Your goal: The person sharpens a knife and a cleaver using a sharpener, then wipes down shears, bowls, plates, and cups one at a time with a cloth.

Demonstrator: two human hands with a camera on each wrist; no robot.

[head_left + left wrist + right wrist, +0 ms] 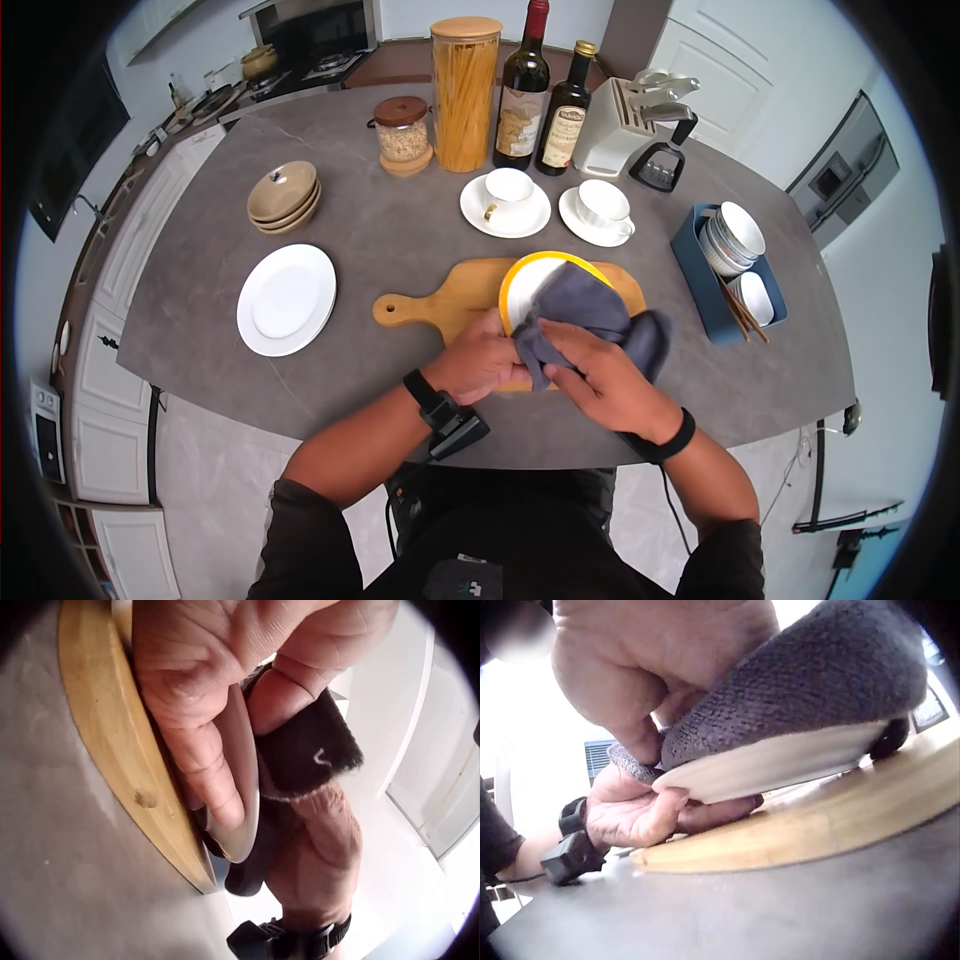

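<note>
A white plate with a yellow rim [518,288] is held tilted over the wooden cutting board [465,285]. My left hand [478,358] grips its near edge, fingers beneath and thumb on top, as the left wrist view shows. A dark grey cloth [590,302] covers much of the plate's face and hangs past its right side. My right hand [610,385] pinches the cloth between thumb and fingers against the plate's near rim. In the right wrist view the plate's pale underside [780,769] shows close above the board.
White plates [287,300] and brown bowls [285,195] stand at left. Two cups on saucers [505,222] sit behind the board. Farther back are a pasta jar [465,100], dark bottles [520,95] and a knife block [610,130]. A blue bin [705,290] holds bowls and chopsticks at right.
</note>
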